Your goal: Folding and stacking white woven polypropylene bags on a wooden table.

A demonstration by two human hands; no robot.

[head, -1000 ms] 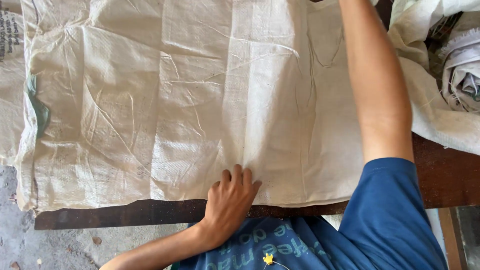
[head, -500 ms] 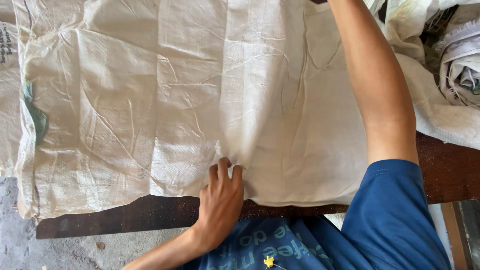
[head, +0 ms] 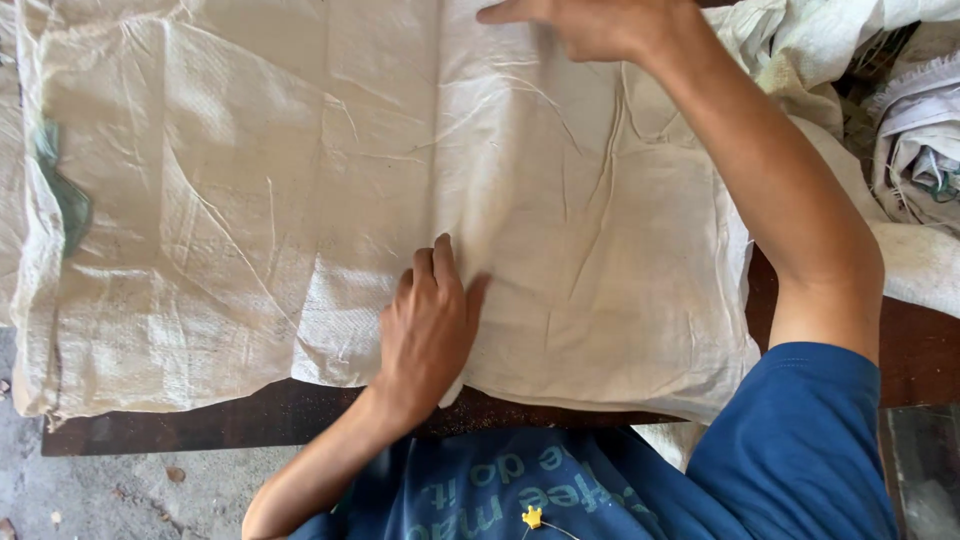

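Dark wooden tabletop shows as a strip along the near edge, with grey concrete floor below it at the left. Nearest the camera, the left hand lies flat, palm down, fingers together, pressing on the near part of a large cream woven sack spread across the table; it grips nothing. Farther off, the right hand rests open on the sack's far edge, fingers extended, holding nothing. Beyond, at the far right, crumpled white sacks sit heaped beside the spread one
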